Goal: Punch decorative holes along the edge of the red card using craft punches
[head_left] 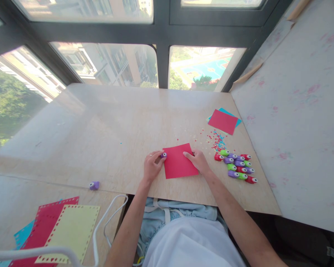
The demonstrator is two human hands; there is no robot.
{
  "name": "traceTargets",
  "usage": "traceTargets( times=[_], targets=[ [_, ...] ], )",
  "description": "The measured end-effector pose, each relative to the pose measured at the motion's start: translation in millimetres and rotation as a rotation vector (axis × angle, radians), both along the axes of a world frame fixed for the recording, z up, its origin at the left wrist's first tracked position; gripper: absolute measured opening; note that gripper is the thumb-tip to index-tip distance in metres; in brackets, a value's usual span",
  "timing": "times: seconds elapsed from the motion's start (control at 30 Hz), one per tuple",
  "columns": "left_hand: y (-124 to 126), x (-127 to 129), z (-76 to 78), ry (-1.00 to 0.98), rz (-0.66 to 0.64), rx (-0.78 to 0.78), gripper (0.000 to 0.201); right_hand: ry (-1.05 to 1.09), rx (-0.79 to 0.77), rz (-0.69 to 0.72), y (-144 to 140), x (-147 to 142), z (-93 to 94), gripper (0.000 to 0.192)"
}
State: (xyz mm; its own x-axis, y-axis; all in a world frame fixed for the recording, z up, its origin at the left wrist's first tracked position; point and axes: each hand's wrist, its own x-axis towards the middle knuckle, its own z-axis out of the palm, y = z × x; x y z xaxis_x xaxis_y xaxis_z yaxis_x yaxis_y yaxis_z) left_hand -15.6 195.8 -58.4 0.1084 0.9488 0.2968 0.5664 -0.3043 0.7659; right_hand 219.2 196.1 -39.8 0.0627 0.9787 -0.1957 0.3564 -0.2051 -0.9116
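Nearest the camera, at the lower left, lie punched paper sheets: a yellow sheet (72, 230) with a border of small holes rests on top of a red punched sheet (46, 222), with a blue sheet's corner (23, 233) showing beneath. A white cable (105, 222) loops beside them. No brand, label or writing can be read on anything here.

A little further in, a lone purple punch (94, 185) sits by itself on the bench (100, 129), well apart from the hands.

At the middle of the bench lies the red paper square (179, 161), flat, plain and slightly turned. The left hand (152, 165) is at its left edge, fingers curled round a small purple punch (163, 155) that sits on the paper's upper left corner; it looks pinched there, though the grip is too small to see clearly. The right hand (198, 161) rests on the paper's right edge, fingers loosely bent and pressing the sheet down, holding nothing else.

Just right of that hand is a cluster of punches (238, 168) in red, green and purple. Beyond it, paper confetti (217, 140) is scattered, and further still a red sheet (223, 121) lies over a blue one (233, 118).
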Motion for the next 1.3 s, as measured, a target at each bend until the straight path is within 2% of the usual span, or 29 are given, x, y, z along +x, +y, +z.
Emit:
traceTargets(
  times=[0.23, 0.47, 0.53, 0.67, 0.73, 0.77, 0.9, 1.03, 1.17, 1.3],
  targets=[
    [-0.9, 0.6, 2.7, 0.0, 0.02, -0.017, 0.021, 0.094, -0.025, 0.007, -0.2, 0.5, 0.7, 0.035],
    [-0.8, 1.3, 4.1, -0.064, 0.045, -0.026, 0.021, 0.044, 0.0, 0.026, 0.8, 2.1, -4.4, 0.033],
    [-1.9, 1.3, 4.4, -0.121, 0.098, -0.021, 0.02, 0.031, 0.005, 0.025, 1.0, 2.5, -5.1, 0.033],
    [-6.4, -0.8, 6.0, -0.21, 0.308, -0.016, 0.02, 0.036, 0.011, 0.027, 1.1, 2.3, -4.2, 0.031],
    [-7.3, -3.2, 9.2, -0.234, 0.342, -0.091, 0.026, 0.052, 0.011, 0.032, 1.2, 2.0, -3.8, 0.031],
    [-6.7, -4.7, 11.8, -0.234, 0.317, -0.16, 0.03, 0.056, 0.01, 0.034, 1.3, 1.9, -3.7, 0.031],
    [3.7, -10.6, 26.9, -0.155, 0.081, -0.532, 0.049, 0.025, 0.022, 0.045, 1.6, 2.2, -4.6, 0.033],
    [19.5, -12.7, 39.7, -0.165, 0.032, -0.815, 0.052, -0.02, 0.041, 0.046, 1.4, 2.3, -5.3, 0.034],
    [34.4, -11.7, 42.5, -0.229, 0.026, -0.867, 0.049, -0.019, 0.031, 0.038, 1.1, 2.1, -5.7, 0.035],
    [46.8, -10.9, 40.8, -0.225, -0.041, -0.894, 0.044, -0.018, 0.008, 0.011, 1.5, 2.5, -7.2, 0.036]
  ],
)
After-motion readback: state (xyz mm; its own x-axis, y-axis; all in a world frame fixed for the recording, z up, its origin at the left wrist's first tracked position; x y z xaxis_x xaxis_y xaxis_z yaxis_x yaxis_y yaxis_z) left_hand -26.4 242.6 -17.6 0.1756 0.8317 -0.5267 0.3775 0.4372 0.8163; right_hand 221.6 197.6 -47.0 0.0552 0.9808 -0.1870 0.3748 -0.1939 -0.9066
